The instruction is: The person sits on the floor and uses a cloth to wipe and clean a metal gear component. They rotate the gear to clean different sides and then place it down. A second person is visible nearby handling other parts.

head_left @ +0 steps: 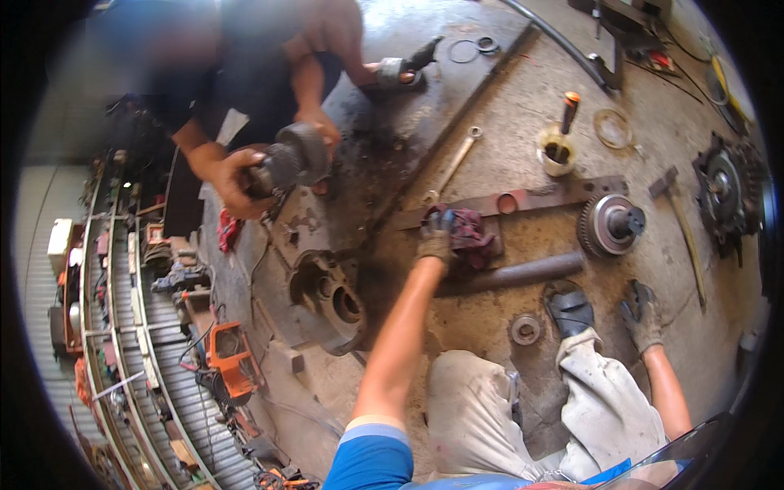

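My left hand [435, 241], in a worn work glove, reaches out over the floor and grips a dark red rag [469, 235]. The rag lies bunched against a flat steel bar [559, 194], with a round steel pipe [523, 273] just below it. On the right, my right hand [643, 317], also gloved, is held low beside my shoe with its fingers apart and nothing in them. Nearest above it is a gear assembly with a shaft [611, 225]. A small gear ring [525, 330] lies on the floor left of my shoe.
Across from me another person's hands [237, 178] hold a gear shaft [296, 159]. A metal housing [331, 298] stands at left. A wrench [454, 163], a cup with an orange-handled tool [558, 153], a hammer [682, 220] and a large gear part [725, 189] lie around.
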Motion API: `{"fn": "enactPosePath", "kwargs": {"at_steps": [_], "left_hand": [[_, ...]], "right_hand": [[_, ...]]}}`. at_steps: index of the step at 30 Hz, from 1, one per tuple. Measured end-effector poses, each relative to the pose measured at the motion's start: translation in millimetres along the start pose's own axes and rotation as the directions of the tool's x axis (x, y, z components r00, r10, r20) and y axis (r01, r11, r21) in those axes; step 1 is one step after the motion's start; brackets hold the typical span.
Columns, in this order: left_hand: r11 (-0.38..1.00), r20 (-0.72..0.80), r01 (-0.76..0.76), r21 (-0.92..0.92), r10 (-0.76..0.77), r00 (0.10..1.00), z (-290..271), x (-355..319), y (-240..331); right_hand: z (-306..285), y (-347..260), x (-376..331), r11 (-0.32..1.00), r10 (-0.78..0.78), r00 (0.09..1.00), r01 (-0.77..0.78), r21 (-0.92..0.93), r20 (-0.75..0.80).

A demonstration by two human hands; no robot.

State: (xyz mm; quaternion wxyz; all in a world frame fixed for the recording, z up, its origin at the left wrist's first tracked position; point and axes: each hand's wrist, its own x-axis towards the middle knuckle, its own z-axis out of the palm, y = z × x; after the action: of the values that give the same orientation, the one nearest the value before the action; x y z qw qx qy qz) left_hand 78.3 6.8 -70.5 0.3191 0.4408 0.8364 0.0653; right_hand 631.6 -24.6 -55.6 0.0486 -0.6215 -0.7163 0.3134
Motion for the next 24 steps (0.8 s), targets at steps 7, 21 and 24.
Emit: {"fn": "enactPosePath", "kwargs": {"at_steps": [7,21,24], "left_hand": [[0.853,0.128,-0.02,0.522,-0.055,0.99,2.8,-9.6,51.0],[0.676,0.183,-0.022,0.737,-0.169,0.968,6.5,-13.1,88.3],[0.798,0.15,0.184,0.574,-0.324,0.934,-2.7,-21.6,104.2]], "right_hand": [[-42.1,-20.1,41.1,0.954,-0.283,0.872,0.213,-0.21,-0.4],[-69.1,-105.4,156.2,0.716,-0.27,0.835,0.507,0.48,-0.48],[-73.6,-113.9,158.1,0.813,-0.292,0.79,0.502,0.295,-0.54]]}}
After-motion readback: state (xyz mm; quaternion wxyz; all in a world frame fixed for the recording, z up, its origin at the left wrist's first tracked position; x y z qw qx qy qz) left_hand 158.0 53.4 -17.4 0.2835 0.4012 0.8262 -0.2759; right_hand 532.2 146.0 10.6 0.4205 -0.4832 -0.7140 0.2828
